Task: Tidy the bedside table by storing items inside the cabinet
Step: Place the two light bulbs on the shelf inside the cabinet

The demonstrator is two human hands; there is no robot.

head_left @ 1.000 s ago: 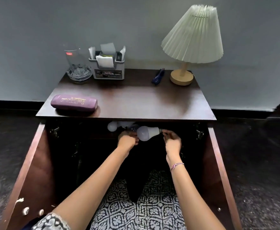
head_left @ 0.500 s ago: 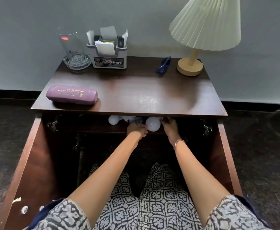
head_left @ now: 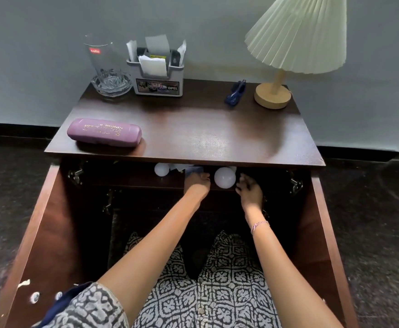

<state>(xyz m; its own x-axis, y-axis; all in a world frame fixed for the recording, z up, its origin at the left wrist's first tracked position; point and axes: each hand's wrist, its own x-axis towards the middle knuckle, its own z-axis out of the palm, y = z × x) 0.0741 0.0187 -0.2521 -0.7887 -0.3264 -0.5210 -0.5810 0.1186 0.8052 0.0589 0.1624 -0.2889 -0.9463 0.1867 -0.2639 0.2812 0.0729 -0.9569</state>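
**Bulb goes onto the cabinet shelf as the table waits its turn**

A person reaches both arms into the open cabinet (head_left: 58, 221) beneath the table (head_left: 208, 136), where a white bulb (head_left: 224, 177) now sits end-on at the front of the upper shelf, its round dome facing out. A second ago the same bulb lay sideways between the hands, base pointing right; it has since been turned and pushed back under the table's edge, and the camera has moved closer. That suggests the bulb is all but stored, next to another bulb (head_left: 161, 169) and some pale, indistinct items already on the shelf.

The left hand (head_left: 196, 182) is palm-down just left of the bulb, fingers curled toward the shelf; whether its grip is closed on anything cannot be told. The right hand (head_left: 249, 189) hovers just right of the bulb with fingers loosely spread, its grip open and apparently letting go. Both forearms stretch nearly straight from the lap, a thin bracelet (head_left: 259, 225) on the right wrist.

On the table, a purple case (head_left: 104, 132), a glass (head_left: 106, 65) in a glass dish, a grey organiser (head_left: 158, 78), a blue clip-like item (head_left: 235, 93) and a lamp (head_left: 295, 43) remain. The case looks the likeliest next item for the cabinet.
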